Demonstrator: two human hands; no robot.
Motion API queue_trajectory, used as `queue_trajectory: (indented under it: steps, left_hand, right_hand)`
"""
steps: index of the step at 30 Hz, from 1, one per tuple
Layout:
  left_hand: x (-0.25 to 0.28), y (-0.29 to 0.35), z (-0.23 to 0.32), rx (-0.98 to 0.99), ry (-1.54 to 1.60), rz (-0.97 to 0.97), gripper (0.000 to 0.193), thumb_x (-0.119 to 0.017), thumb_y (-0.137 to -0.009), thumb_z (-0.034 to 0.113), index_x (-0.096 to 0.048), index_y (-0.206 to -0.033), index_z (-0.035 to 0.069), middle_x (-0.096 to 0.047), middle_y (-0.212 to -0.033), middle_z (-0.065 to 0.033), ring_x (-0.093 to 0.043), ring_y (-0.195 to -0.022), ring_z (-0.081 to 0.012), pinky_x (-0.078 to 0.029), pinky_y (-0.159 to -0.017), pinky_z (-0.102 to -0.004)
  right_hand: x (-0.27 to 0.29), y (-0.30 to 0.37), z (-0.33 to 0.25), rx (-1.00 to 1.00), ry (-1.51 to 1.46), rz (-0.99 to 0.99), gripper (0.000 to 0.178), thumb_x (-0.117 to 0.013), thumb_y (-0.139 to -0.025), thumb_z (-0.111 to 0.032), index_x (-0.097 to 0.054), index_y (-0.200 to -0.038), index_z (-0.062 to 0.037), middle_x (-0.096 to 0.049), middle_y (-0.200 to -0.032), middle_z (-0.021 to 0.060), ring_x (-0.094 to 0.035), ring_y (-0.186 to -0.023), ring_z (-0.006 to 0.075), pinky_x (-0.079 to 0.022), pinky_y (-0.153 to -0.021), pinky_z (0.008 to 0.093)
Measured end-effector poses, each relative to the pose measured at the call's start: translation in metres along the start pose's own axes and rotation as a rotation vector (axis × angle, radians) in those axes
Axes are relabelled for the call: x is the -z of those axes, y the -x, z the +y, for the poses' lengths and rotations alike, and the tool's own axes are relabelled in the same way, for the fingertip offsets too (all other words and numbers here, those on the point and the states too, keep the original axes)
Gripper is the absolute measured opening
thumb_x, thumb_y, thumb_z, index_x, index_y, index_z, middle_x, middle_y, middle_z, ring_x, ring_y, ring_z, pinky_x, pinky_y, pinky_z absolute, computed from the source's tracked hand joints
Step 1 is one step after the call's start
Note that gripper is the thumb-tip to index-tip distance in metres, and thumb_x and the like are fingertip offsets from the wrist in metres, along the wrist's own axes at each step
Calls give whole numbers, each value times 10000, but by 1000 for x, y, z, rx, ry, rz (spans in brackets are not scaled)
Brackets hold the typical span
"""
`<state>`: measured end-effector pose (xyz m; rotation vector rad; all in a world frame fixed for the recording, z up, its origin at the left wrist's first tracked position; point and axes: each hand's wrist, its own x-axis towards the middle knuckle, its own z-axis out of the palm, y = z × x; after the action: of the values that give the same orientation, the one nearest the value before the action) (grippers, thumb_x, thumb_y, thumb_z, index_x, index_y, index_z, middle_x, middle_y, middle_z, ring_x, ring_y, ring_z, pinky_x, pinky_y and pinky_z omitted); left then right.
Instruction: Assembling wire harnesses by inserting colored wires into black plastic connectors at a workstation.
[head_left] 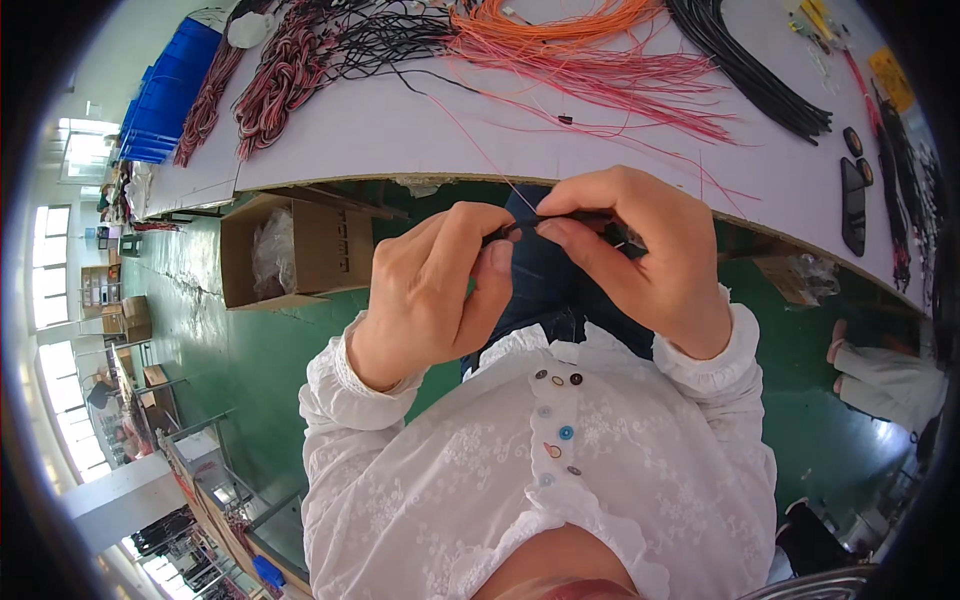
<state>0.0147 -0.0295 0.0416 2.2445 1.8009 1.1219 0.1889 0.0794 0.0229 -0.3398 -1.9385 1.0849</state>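
My left hand [435, 285] and my right hand [650, 250] meet in front of me, just off the table's front edge. Thumb and forefinger of each are pinched on a thin black tube [526, 226]; most of it is hidden by the fingers. A thin pinkish-red wire [470, 145] slants down from the table to my right fingertips. Whether its end is inside the tube, I cannot make out. Dark strands show behind the right fingers.
The white table [400, 120] carries red-black wire bundles [285, 70], orange wires [570, 30], loose red wires [650, 90] and black cables [745, 75]. A phone-like black object [853, 205] lies right. Below stands an open cardboard box [335, 250]. Blue bins [175, 95] stand left; another person's legs [885, 380] show right.
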Motion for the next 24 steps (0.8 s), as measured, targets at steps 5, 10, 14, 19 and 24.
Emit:
queue_trajectory:
  steps: [5, 10, 14, 19, 24]
  left_hand:
    - [10, 2, 5, -4, -26, 22, 127, -587, -870, -28, -616, -993, -45, -646, -788, -112, -619, -600, -269, -491, -540, -324]
    - [50, 22, -14, 336, 612, 599, 294, -467, -1039, 207, -579, -1185, -22, -653, -895, -72, -453, -612, -84, -335, -502, -204]
    - [101, 66, -41, 305, 1052, 886, 218, -464, -1056, 204, -552, -1105, 11, -330, -681, 41, -239, -558, -46, -193, -440, -230]
    - [73, 156, -84, 577, 1381, 957, 142, -467, -1048, 157, -502, -1058, 20, -310, -709, 34, -227, -550, -52, -195, -436, -231]
    - [24, 220, -111, 965, 1347, 1034, 127, -487, -1036, 150, -517, -1039, 27, -350, -707, 39, -222, -532, -52, -172, -412, -237]
  right_hand:
    - [6, -12, -3, 273, 147, -137, 251, -729, -813, 42, -673, -1052, -9, -707, -892, 65, -641, -736, 136, -511, -667, 259]
    - [22, -13, 18, 195, -83, 145, 73, -641, -922, -52, -677, -970, -10, -690, -863, 80, -628, -782, 160, -503, -695, 298]
    - [26, 52, 33, -581, -143, -117, 304, -488, -1038, -208, -676, -934, 6, -682, -846, 97, -643, -809, 162, -505, -742, 288]
    - [-29, 150, 77, -1061, -565, -72, 326, -490, -1049, -244, -600, -1234, 2, -664, -1114, 131, -633, -969, 159, -513, -883, 304]
    - [-61, 153, 126, -935, -1034, 67, 468, -504, -1050, -283, -424, -1443, -41, -559, -1348, 119, -571, -1179, 181, -494, -1005, 342]
